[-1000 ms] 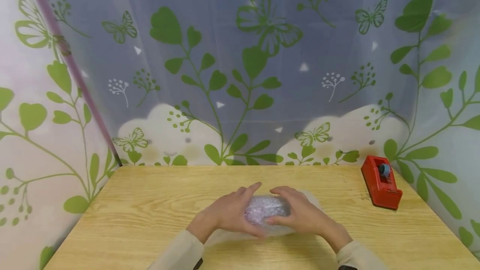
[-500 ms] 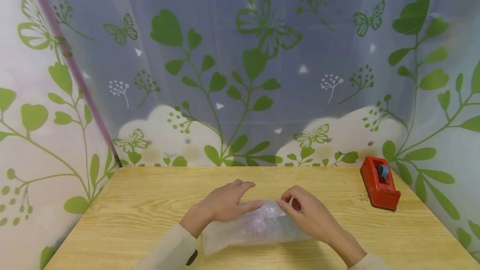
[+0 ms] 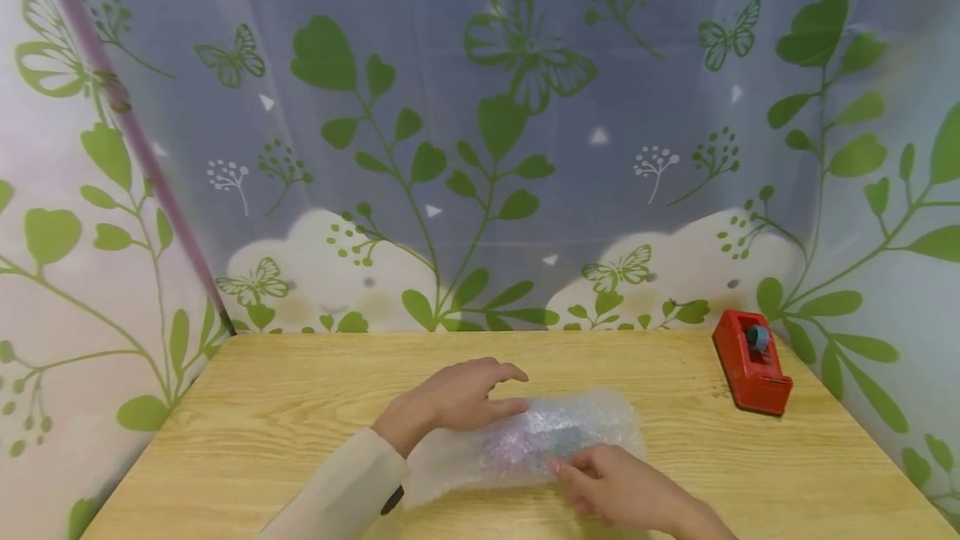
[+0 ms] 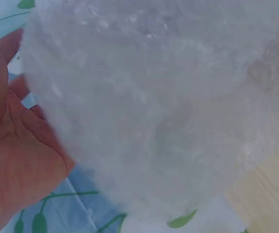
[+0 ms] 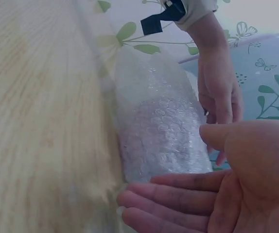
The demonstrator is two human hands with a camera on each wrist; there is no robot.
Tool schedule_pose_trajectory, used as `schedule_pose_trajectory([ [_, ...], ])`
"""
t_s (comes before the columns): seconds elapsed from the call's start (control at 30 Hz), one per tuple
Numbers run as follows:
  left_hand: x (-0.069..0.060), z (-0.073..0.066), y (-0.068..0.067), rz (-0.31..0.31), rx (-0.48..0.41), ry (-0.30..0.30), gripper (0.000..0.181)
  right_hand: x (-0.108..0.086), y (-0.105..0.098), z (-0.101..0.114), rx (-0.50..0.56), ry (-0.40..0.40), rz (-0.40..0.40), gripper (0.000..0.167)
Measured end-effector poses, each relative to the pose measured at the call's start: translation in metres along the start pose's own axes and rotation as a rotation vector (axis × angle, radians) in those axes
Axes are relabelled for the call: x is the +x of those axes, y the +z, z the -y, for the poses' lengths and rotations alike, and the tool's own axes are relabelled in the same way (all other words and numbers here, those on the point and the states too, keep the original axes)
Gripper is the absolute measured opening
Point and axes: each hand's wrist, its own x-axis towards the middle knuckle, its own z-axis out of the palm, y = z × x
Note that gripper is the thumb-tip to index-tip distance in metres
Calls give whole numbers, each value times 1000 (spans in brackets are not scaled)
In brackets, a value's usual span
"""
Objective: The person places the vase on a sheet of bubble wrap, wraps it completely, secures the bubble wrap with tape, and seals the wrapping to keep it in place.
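Observation:
A bubble-wrap bundle (image 3: 517, 448) lies lengthwise on the table, with something pinkish and blue-green showing faintly through its middle. Its flat, loose ends stick out to both sides. My left hand (image 3: 468, 396) is at the bundle's far left edge, thumb and fingers spread apart; in the left wrist view the cloudy wrap (image 4: 144, 107) fills most of the picture beside the palm. At the near right edge is my right hand (image 3: 618, 486). The right wrist view shows its fingers (image 5: 178, 201) extended and its thumb apart, close to the wrapped bundle (image 5: 161, 131); whether they touch is unclear.
A red tape dispenser (image 3: 753, 365) with a small roll of tape stands at the table's back right. Around the wood-grain table (image 3: 285, 407) hang curtains (image 3: 420, 107) printed with leaves and butterflies. A pink pole (image 3: 142, 148) slants at the left.
The right hand has gone from the bundle's far side to its near right edge, its fingers no longer bunched together. The left hand has let go of the middle and stays at the far left.

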Motion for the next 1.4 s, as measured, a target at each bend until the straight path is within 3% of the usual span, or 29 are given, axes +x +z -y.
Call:
schedule_pose_trajectory([
  [0.17,6,8,6,7,-17,-6,46,3,7,-3,63,17,32,52],
  [0.4,4,18,15,80,-226,-78,44,4,14,-1,77,149,-9,62],
  [0.53,1,20,18,56,-300,-85,39,10,17,1,78,103,-22,59],
  [0.77,-2,22,26,-46,-325,-101,31,20,24,4,244,6,-54,57],
  [0.93,-5,18,37,-111,-464,-183,31,30,27,4,191,3,-112,51],
  [1.07,-10,11,48,-187,-550,-237,34,35,29,7,123,21,-168,55],
  [1.27,-15,2,69,-366,-548,-290,41,46,34,5,103,-60,-232,69],
  [1.4,-16,-3,76,-453,-562,-343,44,52,34,0,164,-113,-234,67],
])
